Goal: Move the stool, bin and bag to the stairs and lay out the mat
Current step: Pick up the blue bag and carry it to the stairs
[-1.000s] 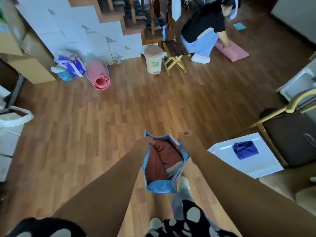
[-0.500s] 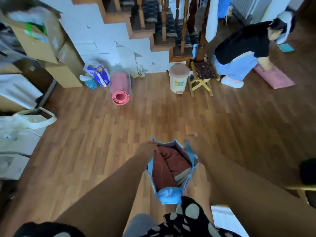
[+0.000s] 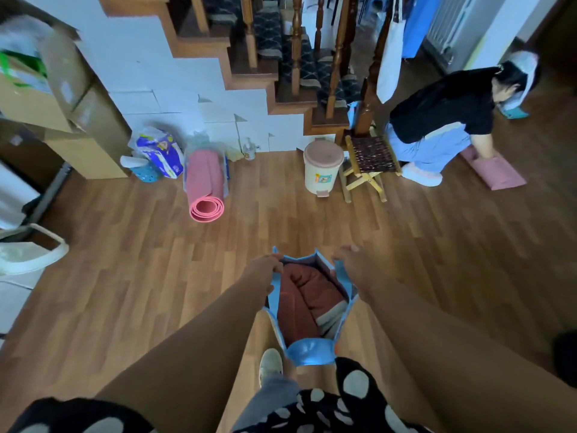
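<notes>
Now we carry blue bag [image 3: 307, 351], left hand [image 3: 265, 271] and right hand [image 3: 351, 265] each clenched on its rim | bag well short of stairs [image 3: 299, 89] | bin [image 3: 323, 168], stool [image 3: 370, 160], rolled mat [image 3: 204, 185] at stairs' foot

I've walked forward with the bag [image 3: 307, 310], and the whole far side of the room has slid down and toward me in the frame. The stairs [image 3: 281, 67], cut off at the top edge a second ago, now fill the upper middle. The bin [image 3: 323, 167] and stool [image 3: 371, 160] sit lower and further right than before, and so does the rolled mat [image 3: 204, 185]. The white box that lay at the lower right has dropped out of view. The other person [image 3: 443, 120] has moved to the upper right.
</notes>
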